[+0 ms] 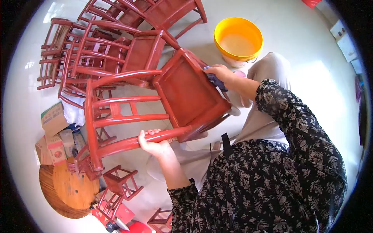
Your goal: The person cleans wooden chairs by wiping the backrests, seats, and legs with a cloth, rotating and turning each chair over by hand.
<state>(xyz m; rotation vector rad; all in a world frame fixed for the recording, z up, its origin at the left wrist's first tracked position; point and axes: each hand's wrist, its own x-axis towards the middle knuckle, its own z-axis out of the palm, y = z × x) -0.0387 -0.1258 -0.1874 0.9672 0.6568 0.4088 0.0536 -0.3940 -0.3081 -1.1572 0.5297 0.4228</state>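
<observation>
Other chairs point(144, 52): crowded beyond yours.
Left hand point(153, 145): your fingers wrap a back post of the red chair point(190, 91).
Red chair: its seat lies between your two hands.
Right hand point(223, 73): you clasp a dark cloth point(216, 80) against the seat's edge.
Yellow bucket point(239, 26): near your right hand.

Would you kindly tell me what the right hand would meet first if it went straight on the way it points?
Most likely the edge of the glossy red wooden chair seat; the dark crumpled cloth in the right hand seems against it, though depth is unclear.
</observation>
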